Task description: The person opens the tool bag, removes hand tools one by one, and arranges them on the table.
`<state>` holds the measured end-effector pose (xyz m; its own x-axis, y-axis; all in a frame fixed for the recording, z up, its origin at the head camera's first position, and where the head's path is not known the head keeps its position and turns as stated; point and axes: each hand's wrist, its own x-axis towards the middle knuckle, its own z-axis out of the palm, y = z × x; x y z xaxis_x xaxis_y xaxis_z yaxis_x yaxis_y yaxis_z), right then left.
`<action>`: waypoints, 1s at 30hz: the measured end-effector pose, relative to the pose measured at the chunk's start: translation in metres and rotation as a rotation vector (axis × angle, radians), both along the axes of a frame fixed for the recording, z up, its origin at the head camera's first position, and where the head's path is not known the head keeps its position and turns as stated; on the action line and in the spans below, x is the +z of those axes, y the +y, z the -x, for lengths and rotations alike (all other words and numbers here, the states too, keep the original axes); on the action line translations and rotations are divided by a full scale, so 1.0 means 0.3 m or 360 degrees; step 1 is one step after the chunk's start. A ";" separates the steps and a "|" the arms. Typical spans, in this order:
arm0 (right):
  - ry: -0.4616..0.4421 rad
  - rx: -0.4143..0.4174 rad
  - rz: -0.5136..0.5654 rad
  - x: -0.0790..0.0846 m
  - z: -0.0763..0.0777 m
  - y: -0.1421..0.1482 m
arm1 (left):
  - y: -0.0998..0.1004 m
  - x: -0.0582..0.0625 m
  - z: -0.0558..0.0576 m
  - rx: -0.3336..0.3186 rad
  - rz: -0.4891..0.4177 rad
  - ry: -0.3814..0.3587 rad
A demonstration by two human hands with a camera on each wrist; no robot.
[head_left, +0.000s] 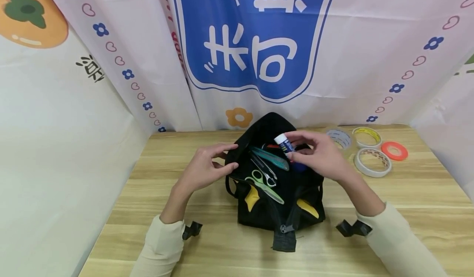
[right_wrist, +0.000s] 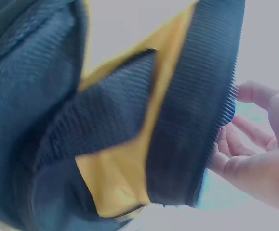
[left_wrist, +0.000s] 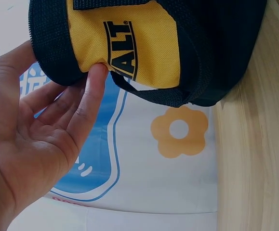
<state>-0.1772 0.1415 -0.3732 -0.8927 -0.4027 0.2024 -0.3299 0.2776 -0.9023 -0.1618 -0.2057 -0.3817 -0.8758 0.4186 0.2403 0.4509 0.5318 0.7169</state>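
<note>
A black and yellow tool bag [head_left: 255, 217] stands unzipped on the table, its mouth held wide. My left hand [head_left: 203, 166] pinches the bag's left rim between thumb and fingers; the left wrist view shows the yellow lettered panel [left_wrist: 153, 53] beside the fingertips. Over the right part of the opening, my right hand [head_left: 322, 153] grips a blue glue stick [head_left: 286, 146] with a white cap, tilted. Inside the bag lie green-handled scissors [head_left: 272, 192], a teal utility knife [head_left: 272, 158] and a slim dark tool with a metallic edge. In the right wrist view the bag's zippered edge hides most of the glue stick.
Right of the bag, several tape rolls lie together: a clear one [head_left: 340, 139], a yellow-cored one [head_left: 377, 133], a white one [head_left: 372, 173] and a red one [head_left: 403, 150]. A printed cloth [head_left: 333, 83] hangs behind the wooden table [head_left: 155, 178].
</note>
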 end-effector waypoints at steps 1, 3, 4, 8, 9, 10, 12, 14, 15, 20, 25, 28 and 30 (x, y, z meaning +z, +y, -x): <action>-0.0009 -0.0028 0.0016 0.005 -0.008 0.019 | 0.000 0.000 0.000 0.0000 -0.0001 0.0002; -0.0022 -0.0092 0.0030 0.011 -0.024 0.059 | 0.000 0.001 -0.001 0.0000 -0.0003 0.0005; -0.0019 -0.0123 0.0026 0.013 -0.031 0.080 | 0.000 0.001 -0.001 -0.0001 -0.0005 0.0006; 0.0013 -0.0245 -0.0114 -0.005 -0.040 0.170 | 0.000 0.000 -0.003 0.0007 -0.0012 0.0001; 0.0020 -0.0274 -0.0159 -0.014 -0.041 0.194 | 0.000 0.000 -0.003 0.0006 -0.0013 -0.0001; 0.0024 -0.0305 -0.0204 -0.024 -0.042 0.218 | 0.000 -0.001 -0.002 0.0009 -0.0012 0.0000; 0.0027 -0.0351 -0.0286 -0.050 -0.043 0.265 | 0.000 -0.002 -0.001 0.0010 -0.0007 0.0003; 0.0016 -0.0392 -0.0338 -0.076 -0.046 0.309 | 0.001 -0.002 0.000 0.0008 -0.0005 0.0002; 0.0016 -0.0413 -0.0371 -0.089 -0.048 0.329 | 0.000 -0.002 0.000 0.0008 -0.0006 0.0001; 0.0013 -0.0478 -0.0510 -0.144 -0.055 0.414 | 0.003 -0.004 0.002 0.0004 -0.0016 -0.0013; -0.0016 -0.0506 -0.0582 -0.175 -0.051 0.462 | 0.005 -0.006 0.004 0.0001 -0.0023 -0.0010; -0.0012 -0.0523 -0.0625 -0.190 -0.044 0.478 | 0.006 -0.005 0.004 0.0000 -0.0023 -0.0003; -0.0005 -0.0526 -0.0657 -0.201 -0.037 0.486 | 0.007 -0.004 0.003 0.0001 -0.0024 0.0000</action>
